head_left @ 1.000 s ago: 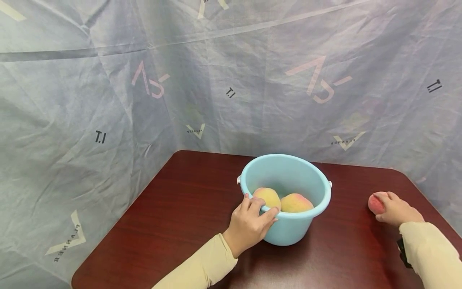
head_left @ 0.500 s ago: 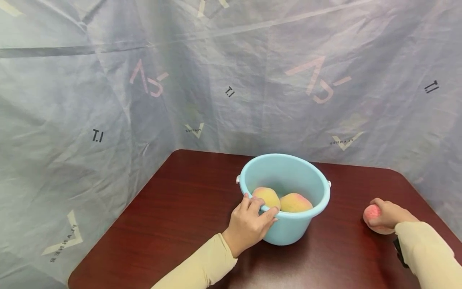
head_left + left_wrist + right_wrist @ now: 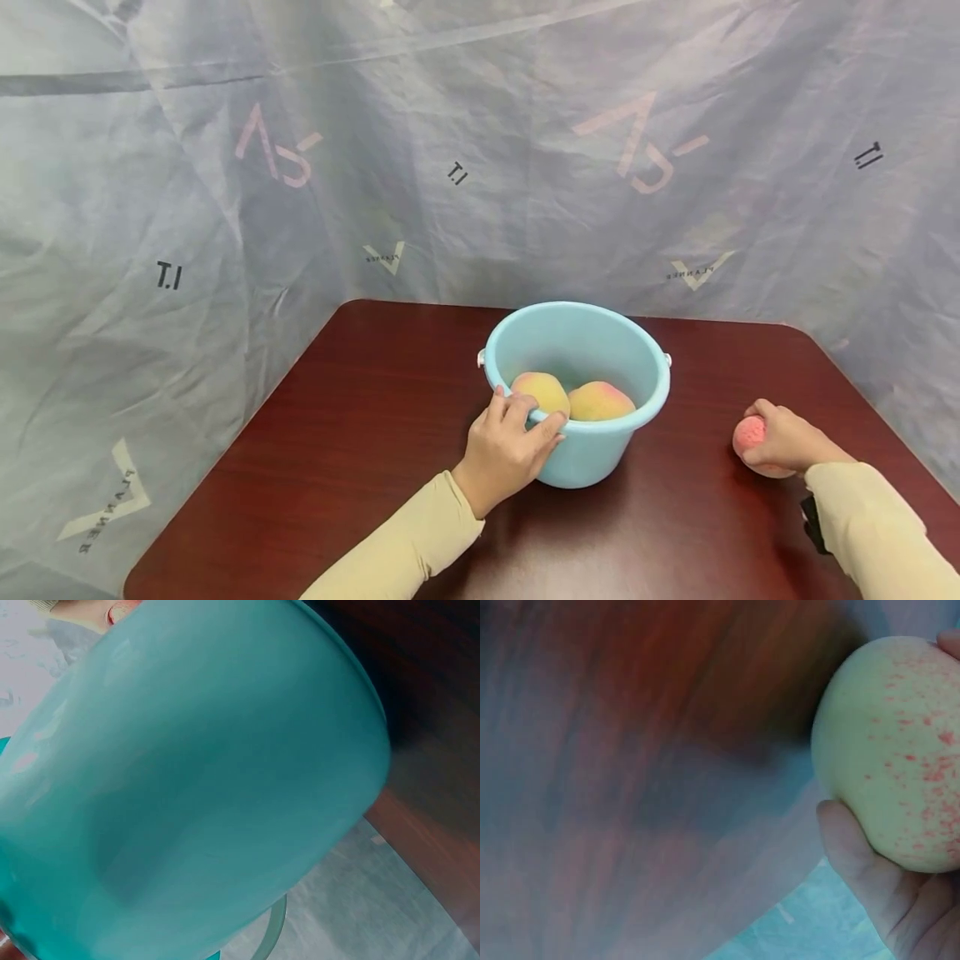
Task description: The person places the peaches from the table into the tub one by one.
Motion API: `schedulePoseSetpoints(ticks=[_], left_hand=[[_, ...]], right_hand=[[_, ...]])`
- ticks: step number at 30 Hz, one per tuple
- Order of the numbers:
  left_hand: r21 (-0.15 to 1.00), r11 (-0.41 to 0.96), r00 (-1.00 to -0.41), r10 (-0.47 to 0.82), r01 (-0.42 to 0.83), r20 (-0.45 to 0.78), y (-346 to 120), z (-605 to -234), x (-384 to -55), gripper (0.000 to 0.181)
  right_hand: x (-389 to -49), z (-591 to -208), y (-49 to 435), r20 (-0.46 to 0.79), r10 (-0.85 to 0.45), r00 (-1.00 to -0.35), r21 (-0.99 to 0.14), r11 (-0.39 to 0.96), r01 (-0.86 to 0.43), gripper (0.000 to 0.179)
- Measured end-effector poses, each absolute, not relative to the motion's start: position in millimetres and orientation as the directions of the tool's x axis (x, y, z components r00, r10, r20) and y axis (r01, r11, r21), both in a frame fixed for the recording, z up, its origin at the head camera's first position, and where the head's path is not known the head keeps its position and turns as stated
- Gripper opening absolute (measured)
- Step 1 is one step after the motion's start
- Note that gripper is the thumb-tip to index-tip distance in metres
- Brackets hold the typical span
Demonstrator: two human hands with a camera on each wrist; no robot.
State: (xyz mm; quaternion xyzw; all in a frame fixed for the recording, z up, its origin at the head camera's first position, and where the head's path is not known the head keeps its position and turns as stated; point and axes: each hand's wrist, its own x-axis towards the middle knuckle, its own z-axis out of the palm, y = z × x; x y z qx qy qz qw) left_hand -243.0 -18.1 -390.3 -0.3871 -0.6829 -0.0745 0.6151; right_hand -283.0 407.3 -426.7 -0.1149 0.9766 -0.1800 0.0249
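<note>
A light blue bucket stands on the dark red table, its side filling most of the left wrist view. My left hand grips its near left rim, fingers over the edge and thumb along the outside. Two yellow peaches with a pink blush lie inside, a left peach and a right peach. To the right of the bucket, my right hand holds a pink-red peach between thumb and fingers. In the right wrist view this peach shows pale yellow-green skin with red speckles.
The table has a rounded back edge, with a grey printed cloth hanging behind and to the left. A white handle mount sticks out on the bucket's right side. A dark band sits at the right wrist.
My right hand has closed around the peach and moved it a little left, turning it. The left hand stays on the bucket's rim. The head view has shifted slightly.
</note>
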Motion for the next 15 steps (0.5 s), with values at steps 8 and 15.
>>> schedulePoseSetpoints(ticks=[8, 15], left_hand=[[-0.367, 0.698, 0.053, 0.427, 0.615, 0.903, -17.5, -389.2, -242.3, 0.031], [-0.360, 0.702, 0.042, 0.426, 0.614, 0.904, -17.1, -390.3, -240.9, 0.030]], right_hand=[[-273.6, -430.2, 399.2, 0.016, -0.204, -0.979, -0.394, 0.898, -0.193, 0.061], [-266.7, -430.1, 394.1, 0.029, -0.178, -0.984, -0.394, 0.902, -0.175, 0.061]])
